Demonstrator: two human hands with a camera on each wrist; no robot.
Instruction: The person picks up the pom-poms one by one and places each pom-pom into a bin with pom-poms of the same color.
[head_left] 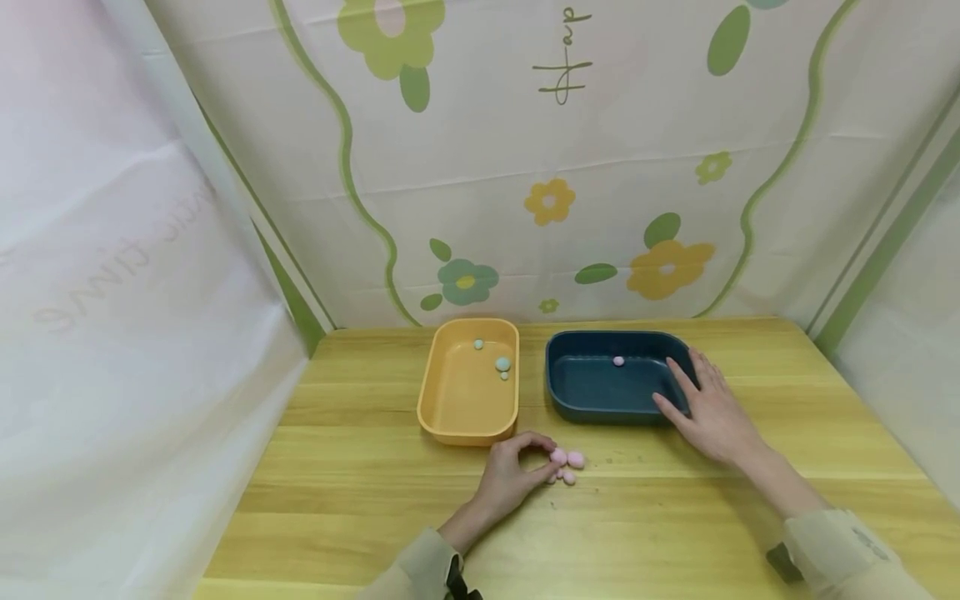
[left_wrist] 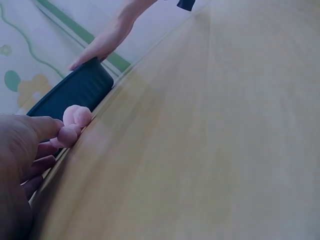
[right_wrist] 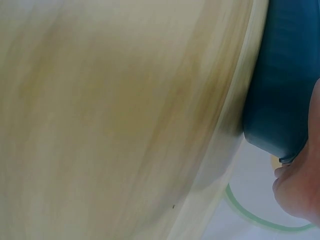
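Note:
Several small pink balls of a clay-like look [head_left: 575,459] lie in a cluster on the wooden table. My left hand [head_left: 507,477] reaches in from their left, thumb and forefinger pinching one pink ball [head_left: 558,457]. In the left wrist view the pink cluster [left_wrist: 77,116] shows right at the fingertips. To the right, my right hand [head_left: 716,417] rests spread over the right end of a dark blue tray [head_left: 600,416], with thumb and forefinger reaching over its rim. One pink ball [head_left: 618,362] lies inside that tray.
A yellow tray [head_left: 465,404] stands left of the blue one, with a few pale green balls [head_left: 502,364] in it. Small dark specks dot the wooden table [head_left: 637,533]. Behind the trays hangs a white curtain [head_left: 465,167] printed with flowers; more cloth hangs at both sides.

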